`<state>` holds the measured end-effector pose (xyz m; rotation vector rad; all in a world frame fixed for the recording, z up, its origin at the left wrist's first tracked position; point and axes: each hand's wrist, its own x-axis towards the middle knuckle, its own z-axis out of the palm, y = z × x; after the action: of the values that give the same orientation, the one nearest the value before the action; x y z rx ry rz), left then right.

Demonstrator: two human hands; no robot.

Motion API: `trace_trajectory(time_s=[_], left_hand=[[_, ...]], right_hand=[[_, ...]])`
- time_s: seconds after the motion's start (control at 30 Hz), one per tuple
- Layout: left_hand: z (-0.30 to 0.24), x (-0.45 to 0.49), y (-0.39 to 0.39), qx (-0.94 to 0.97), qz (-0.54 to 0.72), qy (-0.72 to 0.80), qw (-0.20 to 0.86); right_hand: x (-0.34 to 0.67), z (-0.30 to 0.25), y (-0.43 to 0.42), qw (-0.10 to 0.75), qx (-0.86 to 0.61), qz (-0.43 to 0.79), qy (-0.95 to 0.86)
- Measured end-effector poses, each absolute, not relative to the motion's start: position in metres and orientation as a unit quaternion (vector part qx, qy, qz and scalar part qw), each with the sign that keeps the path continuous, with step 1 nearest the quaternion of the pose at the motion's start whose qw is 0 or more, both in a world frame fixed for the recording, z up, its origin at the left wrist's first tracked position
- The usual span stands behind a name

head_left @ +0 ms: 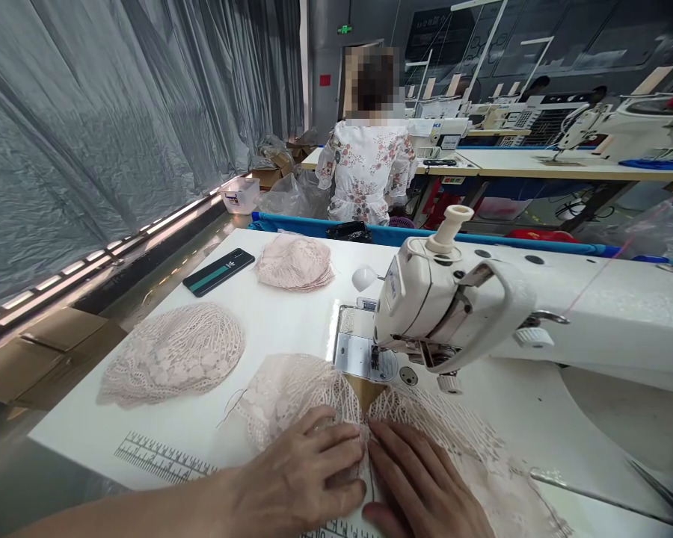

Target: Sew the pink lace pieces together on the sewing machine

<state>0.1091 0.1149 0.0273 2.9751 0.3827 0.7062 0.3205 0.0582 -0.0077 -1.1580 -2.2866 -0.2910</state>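
Observation:
Pale pink lace (292, 381) lies in front of the sewing machine (426, 291), two curved parts meeting at a seam below the needle area. My left hand (306, 467) rests on the left part, its fingers bent and pressed into the lace beside the seam. On the right part (454, 418) my right hand (420, 482) lies with its fingers stretched flat and close together, fingertips at the seam. A tan pointed piece (364, 390) shows between the two lace parts, just in front of the metal needle plate (359, 355). Some lace is hidden under both hands.
Left on the white table (90, 426) lies another lace pile (173, 351); a pink stack (294, 261) and a phone (218, 272) are farther back. Ruler markings (162, 456) run along the front. Scissors-like dark blades (659, 486) lie at right. A person (370, 164) sits ahead.

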Motion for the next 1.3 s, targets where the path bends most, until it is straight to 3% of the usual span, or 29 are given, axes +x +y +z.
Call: trace_trajectory(time_s=[0.43,1.3], left_hand=[[0.026,0.11,0.114,0.964,0.231,0.128,0.019],[0.028,0.109,0.113,0.97,0.199,0.141,0.02]], right_hand=[[0.318,-0.001,0.062,0.231,-0.414,-0.162,-0.865],[0.321,-0.011,0.056,0.212,-0.437,-0.141,-0.863]])
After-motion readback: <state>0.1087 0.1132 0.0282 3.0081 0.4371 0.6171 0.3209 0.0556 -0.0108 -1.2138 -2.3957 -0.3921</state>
